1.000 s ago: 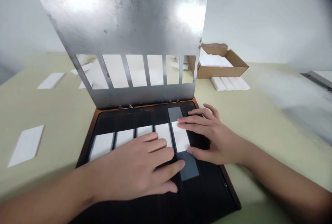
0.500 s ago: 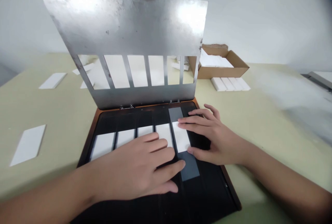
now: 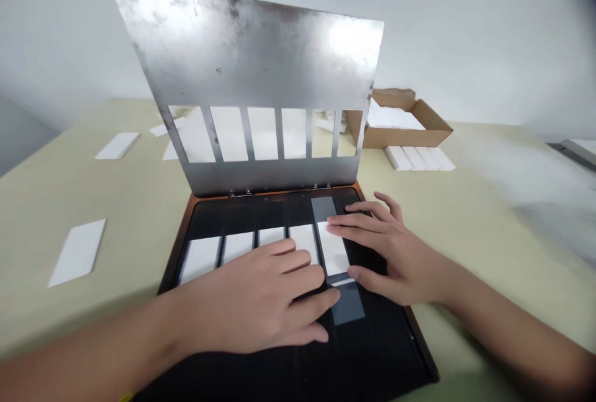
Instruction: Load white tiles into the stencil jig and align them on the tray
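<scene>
A hinged steel plate [image 3: 246, 61] with a row of slots stands raised at the back of a black tray with a copper-coloured rim [image 3: 382, 352]. Several white rectangular strips lie side by side in the tray, and the rightmost white strip [image 3: 333, 248] sits under my right hand [image 3: 388, 250], whose fingertips rest on it. My left hand [image 3: 251, 299] lies flat across the lower ends of the neighbouring strips, hiding them. Grey patches [image 3: 348, 303] show above and below the rightmost strip.
A cardboard box [image 3: 405, 129] holding white strips stands behind the plate, with a row of white strips [image 3: 416, 158] before it. Loose white strips [image 3: 77, 253] lie on the beige table at left. A white object [image 3: 577, 151] sits at the far right edge.
The whole scene sits further right and lower in the view. A thin white edge now shows just below the rightmost strip. Both hands stay on the strips.
</scene>
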### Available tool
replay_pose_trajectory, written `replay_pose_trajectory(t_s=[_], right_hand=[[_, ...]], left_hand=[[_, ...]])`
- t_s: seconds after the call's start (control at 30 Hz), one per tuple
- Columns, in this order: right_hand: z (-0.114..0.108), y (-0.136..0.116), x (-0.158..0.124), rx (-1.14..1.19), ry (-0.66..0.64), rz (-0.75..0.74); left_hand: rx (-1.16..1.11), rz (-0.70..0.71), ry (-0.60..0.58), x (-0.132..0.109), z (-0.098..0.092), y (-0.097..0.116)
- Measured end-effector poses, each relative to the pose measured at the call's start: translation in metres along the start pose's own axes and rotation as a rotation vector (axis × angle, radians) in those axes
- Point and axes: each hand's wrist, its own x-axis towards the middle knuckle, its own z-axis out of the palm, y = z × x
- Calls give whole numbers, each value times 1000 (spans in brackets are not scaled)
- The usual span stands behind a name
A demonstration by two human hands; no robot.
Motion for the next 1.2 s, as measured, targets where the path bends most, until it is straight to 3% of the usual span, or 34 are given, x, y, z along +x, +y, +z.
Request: replay_pose_trajectory(t_s=[0.2,0.5,0.57,0.63,0.73,0.87,1.2], right_hand=[[-1,-1,0,-28,-20,-22],[3,-6,2,-57,14,8],[4,-8,4,-53,23,20],[4,-9,5,-53,29,24],[4,-10,6,-53,36,25],[5,-9,7,-46,58,33],[7,-7,10,-50,76,36]], left_hand=[[68,-46,44,-3,0,2],[77,-223,110,-3,0,-2],[56,-193,189,-3,-3,-2],[27,-45,230,-3,-5,0],[13,121,137,-2,-4,5],[-21,9,35,-1,1,7],[-27,-89,12,-3,4,5]])
